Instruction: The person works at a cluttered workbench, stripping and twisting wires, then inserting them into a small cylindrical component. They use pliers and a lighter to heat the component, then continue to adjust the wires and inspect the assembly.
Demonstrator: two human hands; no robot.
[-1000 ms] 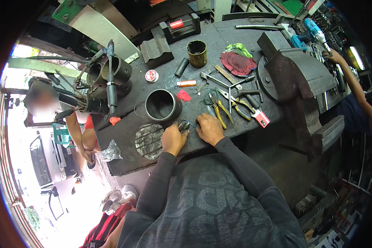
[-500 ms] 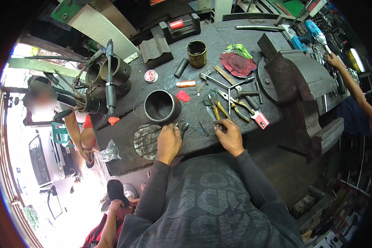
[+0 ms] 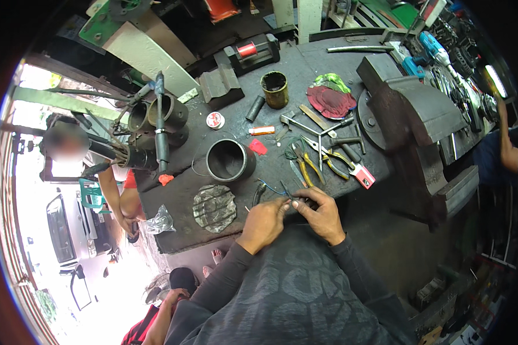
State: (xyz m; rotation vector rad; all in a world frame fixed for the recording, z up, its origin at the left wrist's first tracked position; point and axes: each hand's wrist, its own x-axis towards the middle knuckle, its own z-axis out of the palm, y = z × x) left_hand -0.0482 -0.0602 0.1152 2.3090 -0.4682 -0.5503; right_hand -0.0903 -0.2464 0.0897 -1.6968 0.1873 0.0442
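Observation:
My left hand (image 3: pixel 263 225) and my right hand (image 3: pixel 321 217) meet at the bench's near edge, thumbs and fingertips pinched together. What lies between them is small and mostly hidden; a dark bit shows under my right fingers. A thin blue wire (image 3: pixel 272 188) runs up to the fingertips from beside a short black piece (image 3: pixel 259 194) on the bench. Just beyond my right hand lie yellow-and-black pliers (image 3: pixel 309 168) and a second pair of pliers (image 3: pixel 335 163). A dark metal cylinder (image 3: pixel 248 167) stands open-topped beyond my left hand.
A large bench vise (image 3: pixel 423 109) blocks the right side. A grimy round pad (image 3: pixel 214 208) and a plastic bag (image 3: pixel 160 219) lie at left. Farther back are a tin can (image 3: pixel 274 89), a red cloth (image 3: pixel 331 102) and a T-handle tool (image 3: pixel 360 138). Other people are at both sides.
My hands, apart before, have come together, the left moving right and both coming nearer my body. The person at right has drawn a hand away from the blue drill.

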